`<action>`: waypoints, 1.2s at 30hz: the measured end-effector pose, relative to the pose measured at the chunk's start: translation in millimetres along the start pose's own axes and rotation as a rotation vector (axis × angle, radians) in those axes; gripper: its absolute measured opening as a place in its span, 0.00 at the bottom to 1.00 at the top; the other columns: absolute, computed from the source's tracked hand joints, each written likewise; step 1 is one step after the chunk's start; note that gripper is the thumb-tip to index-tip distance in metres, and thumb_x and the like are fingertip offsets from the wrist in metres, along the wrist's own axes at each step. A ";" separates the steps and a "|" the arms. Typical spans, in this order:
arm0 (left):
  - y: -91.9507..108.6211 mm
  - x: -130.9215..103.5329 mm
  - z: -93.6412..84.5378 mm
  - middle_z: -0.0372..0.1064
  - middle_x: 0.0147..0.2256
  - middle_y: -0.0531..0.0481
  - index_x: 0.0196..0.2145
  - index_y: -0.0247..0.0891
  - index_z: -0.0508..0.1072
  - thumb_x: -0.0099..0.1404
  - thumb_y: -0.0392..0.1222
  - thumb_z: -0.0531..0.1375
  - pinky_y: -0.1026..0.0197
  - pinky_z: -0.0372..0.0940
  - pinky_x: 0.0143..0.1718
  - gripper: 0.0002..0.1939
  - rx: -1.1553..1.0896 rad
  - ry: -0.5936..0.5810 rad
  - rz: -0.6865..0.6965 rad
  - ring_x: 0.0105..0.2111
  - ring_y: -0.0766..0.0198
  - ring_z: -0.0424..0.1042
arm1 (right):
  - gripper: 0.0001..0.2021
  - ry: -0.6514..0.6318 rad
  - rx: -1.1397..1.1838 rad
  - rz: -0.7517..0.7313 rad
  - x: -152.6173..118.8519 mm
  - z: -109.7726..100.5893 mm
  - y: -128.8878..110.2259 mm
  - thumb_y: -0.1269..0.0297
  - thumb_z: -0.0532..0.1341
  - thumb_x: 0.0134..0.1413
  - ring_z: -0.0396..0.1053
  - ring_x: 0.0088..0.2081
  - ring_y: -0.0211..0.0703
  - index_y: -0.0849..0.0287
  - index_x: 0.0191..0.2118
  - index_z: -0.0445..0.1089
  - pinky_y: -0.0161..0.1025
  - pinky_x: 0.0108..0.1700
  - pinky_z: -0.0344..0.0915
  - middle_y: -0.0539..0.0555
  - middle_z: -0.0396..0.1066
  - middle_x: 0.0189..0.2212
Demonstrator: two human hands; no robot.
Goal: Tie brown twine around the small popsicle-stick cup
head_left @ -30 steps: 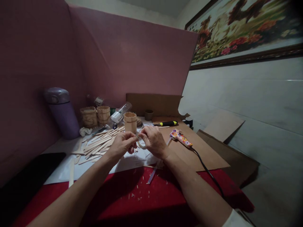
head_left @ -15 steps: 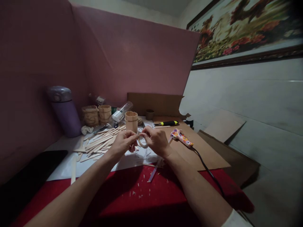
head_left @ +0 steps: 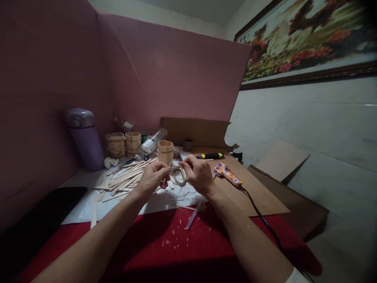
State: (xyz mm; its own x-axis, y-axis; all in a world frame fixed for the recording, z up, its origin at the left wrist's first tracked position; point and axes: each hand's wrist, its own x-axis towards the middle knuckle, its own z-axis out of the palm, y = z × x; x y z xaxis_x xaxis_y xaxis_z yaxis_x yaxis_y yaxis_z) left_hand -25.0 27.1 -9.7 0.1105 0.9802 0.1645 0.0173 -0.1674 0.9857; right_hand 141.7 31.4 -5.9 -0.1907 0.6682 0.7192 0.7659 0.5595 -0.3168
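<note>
Gold-brown ring (head_left: pixel 174 177) in the gap between left and right

The left hand (head_left: pixel 154 175) pinched a thin pale strand (head_left: pixel 172 165) between thumb and forefinger, its other fingers curled beneath. The right hand (head_left: pixel 198 173) had its thumb and forefinger bent inward at the ring's upper right edge; whether they gripped the ring or something finer, I could not tell. The ring sat between the two hands, tilted, above a littered sheet of white paper (head_left: pixel 85 204).

A pale wooden cup (head_left: pixel 165 153) with a scalloped rim stood upright just beyond the hands. To the left, a loose pile of flat wooden sticks (head_left: pixel 125 180) lay across the paper. Farther left and far, two decorated cups (head_left: pixel 133 144) stood side by side, near a clear plastic bottle (head_left: pixel 154 140) that lay tilted and a purple tumbler (head_left: pixel 86 148) that leaned at the pink wall (head_left: pixel 176 78).

On the right, a floral-patterned glue gun (head_left: pixel 228 175) lay on a brown cardboard sheet (head_left: pixel 250 198), its black cord (head_left: pixel 262 220) running toward the near right. A black and yellow utility knife (head_left: pixel 210 156) lay on the far part of that cardboard. Small scraps (head_left: pixel 176 247) were scattered over the red cloth (head_left: pixel 141 251) on the near side.
</note>
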 end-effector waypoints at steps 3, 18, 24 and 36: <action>0.2 -0.7 0.1 0.64 0.15 0.55 0.21 0.35 0.66 0.51 0.42 0.60 0.67 0.56 0.12 0.09 -0.025 0.008 0.005 0.11 0.70 0.62 | 0.11 -0.005 0.081 0.029 -0.8 1.1 -1.8 0.58 0.55 0.59 0.63 0.22 0.36 0.58 0.29 0.66 0.34 0.27 0.52 0.49 0.69 0.22; 0.8 -2.7 0.8 0.63 0.15 0.56 0.21 0.35 0.66 0.51 0.40 0.60 0.68 0.54 0.13 0.07 -0.176 -0.061 -0.049 0.12 0.72 0.59 | 0.05 0.008 -0.041 0.015 3.2 7.1 9.4 0.66 0.55 0.58 0.66 0.33 0.44 0.58 0.33 0.67 0.37 0.35 0.55 0.54 0.71 0.29; 4.5 -4.5 0.9 0.63 0.16 0.55 0.21 0.34 0.66 0.51 0.40 0.60 0.68 0.53 0.13 0.07 -0.221 -0.052 -0.047 0.12 0.73 0.59 | 0.04 0.130 0.033 -0.065 -1.0 3.9 -1.6 0.68 0.56 0.58 0.64 0.39 0.44 0.59 0.35 0.67 0.38 0.41 0.58 0.55 0.70 0.35; 6.9 -5.3 1.3 0.64 0.17 0.55 0.21 0.34 0.66 0.50 0.41 0.61 0.68 0.54 0.14 0.08 -0.249 -0.059 -0.063 0.12 0.72 0.60 | 0.07 0.010 0.075 -0.096 -10.6 12.7 -11.1 0.71 0.58 0.54 0.68 0.34 0.41 0.59 0.41 0.66 0.35 0.36 0.60 0.53 0.71 0.35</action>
State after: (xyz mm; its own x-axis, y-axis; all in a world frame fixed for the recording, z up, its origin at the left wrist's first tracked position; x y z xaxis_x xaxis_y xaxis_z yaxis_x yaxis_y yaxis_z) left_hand -24.1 20.7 -3.9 0.1753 0.9787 0.1072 -0.2181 -0.0675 0.9736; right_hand 127.4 24.4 -17.9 -0.2546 0.6051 0.7543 0.6960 0.6562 -0.2915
